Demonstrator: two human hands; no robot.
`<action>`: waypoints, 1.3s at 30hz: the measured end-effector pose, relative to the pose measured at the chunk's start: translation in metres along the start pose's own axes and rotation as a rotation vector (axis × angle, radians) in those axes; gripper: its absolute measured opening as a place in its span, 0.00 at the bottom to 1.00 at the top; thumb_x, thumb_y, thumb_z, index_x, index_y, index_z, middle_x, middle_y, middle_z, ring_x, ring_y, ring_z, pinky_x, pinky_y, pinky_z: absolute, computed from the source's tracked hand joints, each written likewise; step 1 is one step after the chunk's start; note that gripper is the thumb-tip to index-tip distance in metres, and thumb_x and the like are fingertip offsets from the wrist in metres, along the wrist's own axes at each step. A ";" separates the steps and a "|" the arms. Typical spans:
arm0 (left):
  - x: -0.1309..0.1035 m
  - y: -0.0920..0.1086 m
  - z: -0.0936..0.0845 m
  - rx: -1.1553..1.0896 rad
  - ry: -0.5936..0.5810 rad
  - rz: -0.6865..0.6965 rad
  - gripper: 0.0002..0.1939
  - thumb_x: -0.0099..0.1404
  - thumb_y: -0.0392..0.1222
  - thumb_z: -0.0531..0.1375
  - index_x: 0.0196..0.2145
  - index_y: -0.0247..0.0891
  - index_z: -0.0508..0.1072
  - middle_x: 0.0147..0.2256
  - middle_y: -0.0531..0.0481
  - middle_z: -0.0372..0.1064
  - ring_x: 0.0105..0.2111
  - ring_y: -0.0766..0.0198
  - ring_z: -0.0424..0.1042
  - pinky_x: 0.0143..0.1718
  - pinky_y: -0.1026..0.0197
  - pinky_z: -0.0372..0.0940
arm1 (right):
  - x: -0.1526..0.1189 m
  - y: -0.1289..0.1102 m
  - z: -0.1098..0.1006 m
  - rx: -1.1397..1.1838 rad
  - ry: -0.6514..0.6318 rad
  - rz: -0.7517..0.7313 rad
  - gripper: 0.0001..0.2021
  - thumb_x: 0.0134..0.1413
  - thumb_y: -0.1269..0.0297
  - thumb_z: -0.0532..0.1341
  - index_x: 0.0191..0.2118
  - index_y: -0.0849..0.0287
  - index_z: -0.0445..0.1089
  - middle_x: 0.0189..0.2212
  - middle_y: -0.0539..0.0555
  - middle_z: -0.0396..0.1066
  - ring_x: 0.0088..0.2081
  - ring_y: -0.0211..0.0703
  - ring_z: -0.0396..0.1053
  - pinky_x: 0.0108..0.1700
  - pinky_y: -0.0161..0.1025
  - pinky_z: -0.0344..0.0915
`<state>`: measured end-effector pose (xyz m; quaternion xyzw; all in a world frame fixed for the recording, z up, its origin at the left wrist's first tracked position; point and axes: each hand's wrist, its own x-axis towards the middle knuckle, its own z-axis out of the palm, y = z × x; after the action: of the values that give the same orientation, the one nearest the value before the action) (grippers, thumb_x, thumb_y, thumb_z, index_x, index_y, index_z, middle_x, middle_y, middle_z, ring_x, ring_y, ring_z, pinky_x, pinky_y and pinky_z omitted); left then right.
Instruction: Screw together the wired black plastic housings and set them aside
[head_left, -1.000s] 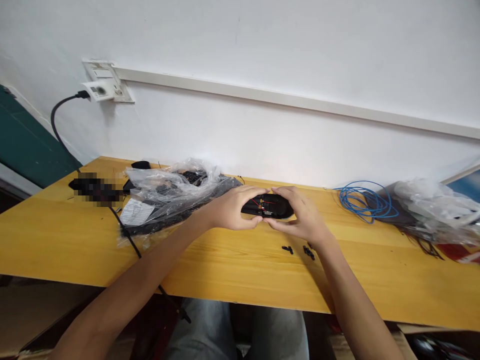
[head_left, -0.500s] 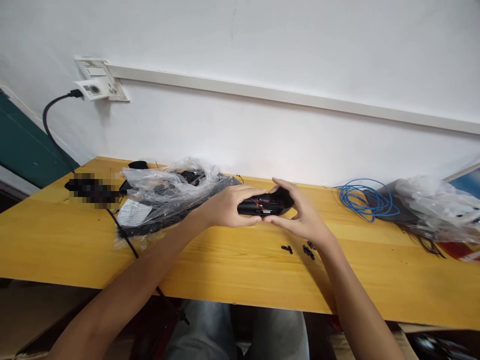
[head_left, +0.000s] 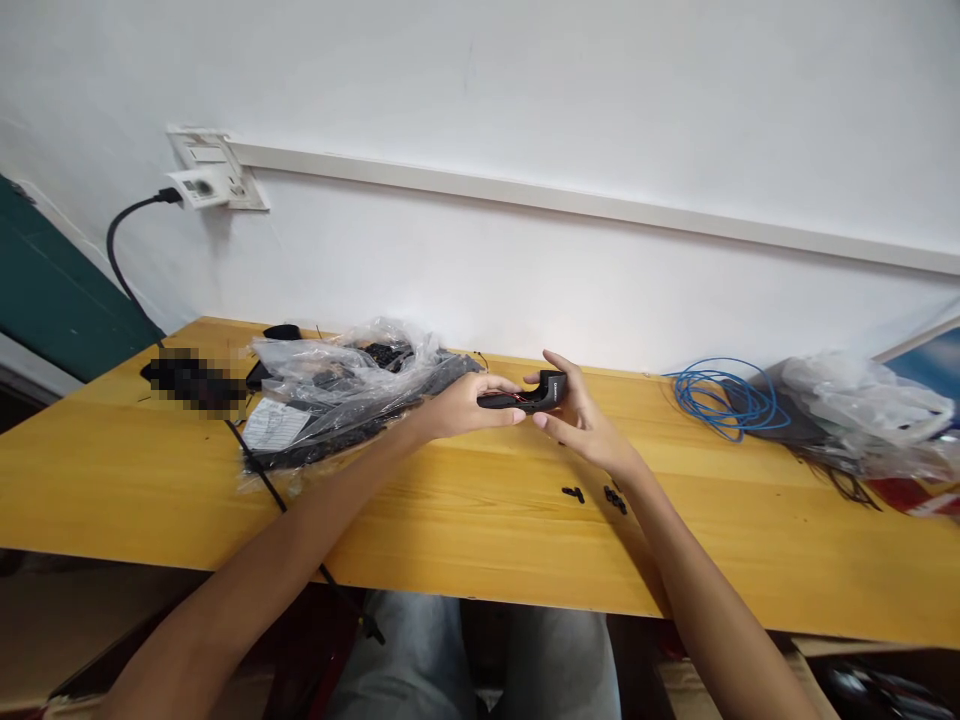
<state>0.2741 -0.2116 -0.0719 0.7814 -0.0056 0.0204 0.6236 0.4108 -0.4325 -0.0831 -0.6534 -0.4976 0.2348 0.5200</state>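
Between my two hands, above the table, is a black plastic housing [head_left: 553,392] with white lettering on its raised right end. Thin red wires show along its open upper side. My left hand [head_left: 469,403] grips the long, low end, thumb at the front and fingers behind. Around the raised end, my right hand [head_left: 589,420] is closed with the thumb below and the index finger lifted. On the table just below the right hand lie two small groups of black parts [head_left: 615,499], too small to name.
Clear plastic bags [head_left: 360,370] with black parts and a paper slip lie at the left. A black cable [head_left: 262,475] crosses the table's left side to its front edge. Coiled blue cable [head_left: 724,400] and a white plastic bag [head_left: 862,395] lie at the right. A wall stands behind.
The housing has been turned in my hands: its hollow inside faced me before, and now its side with the lettering shows. Both hands still hold it.
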 end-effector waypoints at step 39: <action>-0.010 0.007 0.001 0.533 0.325 0.613 0.29 0.67 0.42 0.69 0.64 0.37 0.72 0.57 0.36 0.79 0.55 0.48 0.80 0.59 0.47 0.74 | 0.006 -0.017 0.006 -0.255 0.199 -0.418 0.39 0.67 0.64 0.71 0.77 0.40 0.57 0.71 0.60 0.64 0.74 0.57 0.64 0.77 0.63 0.63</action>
<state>0.2641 -0.2143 -0.0653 0.8638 -0.1336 0.3283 0.3581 0.4012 -0.4255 -0.0684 -0.6165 -0.5938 -0.0080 0.5169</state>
